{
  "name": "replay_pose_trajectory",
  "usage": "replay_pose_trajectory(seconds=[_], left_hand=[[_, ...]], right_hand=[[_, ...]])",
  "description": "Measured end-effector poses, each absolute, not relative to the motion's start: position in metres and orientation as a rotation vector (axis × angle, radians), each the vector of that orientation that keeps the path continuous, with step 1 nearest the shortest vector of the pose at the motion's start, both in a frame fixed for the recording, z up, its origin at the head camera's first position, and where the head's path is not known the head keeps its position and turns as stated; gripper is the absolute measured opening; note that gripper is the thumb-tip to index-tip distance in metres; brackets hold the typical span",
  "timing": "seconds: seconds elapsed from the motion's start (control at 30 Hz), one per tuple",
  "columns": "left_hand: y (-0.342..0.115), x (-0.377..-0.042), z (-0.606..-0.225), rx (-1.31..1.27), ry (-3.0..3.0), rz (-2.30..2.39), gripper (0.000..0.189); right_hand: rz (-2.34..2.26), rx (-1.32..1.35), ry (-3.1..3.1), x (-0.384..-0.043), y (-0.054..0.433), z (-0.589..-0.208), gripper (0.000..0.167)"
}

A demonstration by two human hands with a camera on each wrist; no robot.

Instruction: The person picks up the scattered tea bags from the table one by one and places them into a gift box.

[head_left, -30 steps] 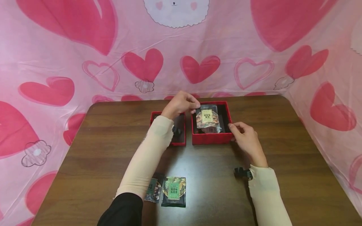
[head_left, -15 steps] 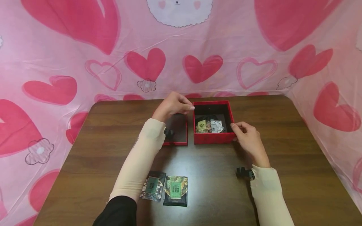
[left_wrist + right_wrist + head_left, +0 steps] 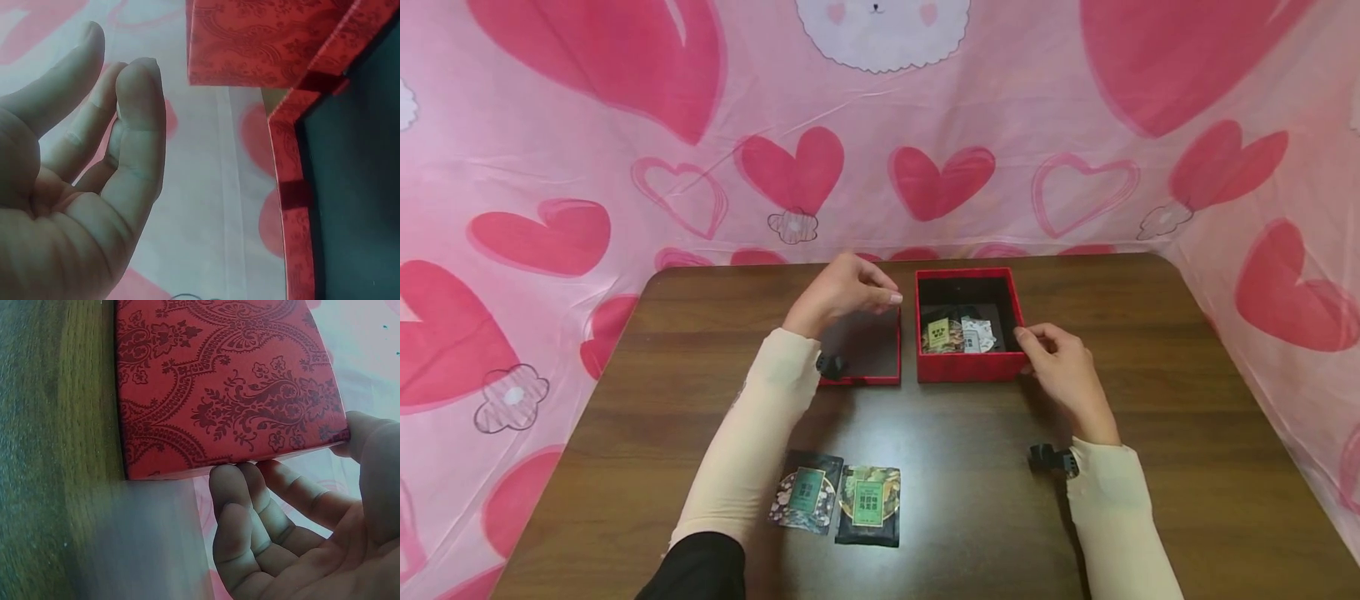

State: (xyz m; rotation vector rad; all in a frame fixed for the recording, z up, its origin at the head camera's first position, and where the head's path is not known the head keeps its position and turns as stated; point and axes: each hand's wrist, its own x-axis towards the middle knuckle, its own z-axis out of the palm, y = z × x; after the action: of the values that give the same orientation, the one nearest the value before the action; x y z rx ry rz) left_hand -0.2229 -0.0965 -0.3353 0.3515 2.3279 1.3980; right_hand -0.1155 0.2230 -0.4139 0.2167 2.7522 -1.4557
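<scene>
The red patterned box (image 3: 970,367) stands uncovered at the back of the table, with a yellow-labelled sachet (image 3: 940,336) and a white-labelled sachet (image 3: 977,336) inside. My right hand (image 3: 1060,367) holds its right wall, the thumb at the rim and fingertips against the outer side (image 3: 231,394) in the right wrist view. My left hand (image 3: 846,287) hovers over the dark-lined red lid (image 3: 872,346), left of the box. In the left wrist view, thumb and fingers (image 3: 140,119) are apart and hold nothing. The left forearm hides part of the lid.
Two green-labelled sachets (image 3: 868,504) lie side by side near the table's front, close to the left forearm. A brown wooden table (image 3: 1180,400) carries everything. Pink heart-print cloth (image 3: 955,100) hangs behind and at the sides.
My left hand has let go of the yellow-labelled sachet, now lying in the box, and has moved left over the lid. My right hand keeps its hold on the box.
</scene>
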Motion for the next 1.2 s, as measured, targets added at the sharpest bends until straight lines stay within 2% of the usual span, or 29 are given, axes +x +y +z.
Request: replay_pose_trajectory(seconds=[0.57, 0.83, 0.97, 1.2], left_hand=[[-0.142, -0.186, -0.35, 0.319, 2.349, 1.351, 0.016], [-0.164, -0.166, -0.361, 0.341, 2.372, 1.329, 0.017], [-0.175, -0.153, -0.37, 0.328, 2.376, 1.308, 0.019], [-0.195, -0.131, -0.387, 0.277, 2.371, 1.262, 0.012]], right_hand=[[-1.469, 0.234, 2.735, -0.113, 0.224, -0.415, 0.061], [-1.48, 0.206, 2.783, -0.116, 0.222, -0.415, 0.052], [-1.469, 0.225, 2.764, -0.114, 0.221, -0.415, 0.056], [-1.491, 0.225, 2.765, -0.114, 0.221, -0.416, 0.055]])
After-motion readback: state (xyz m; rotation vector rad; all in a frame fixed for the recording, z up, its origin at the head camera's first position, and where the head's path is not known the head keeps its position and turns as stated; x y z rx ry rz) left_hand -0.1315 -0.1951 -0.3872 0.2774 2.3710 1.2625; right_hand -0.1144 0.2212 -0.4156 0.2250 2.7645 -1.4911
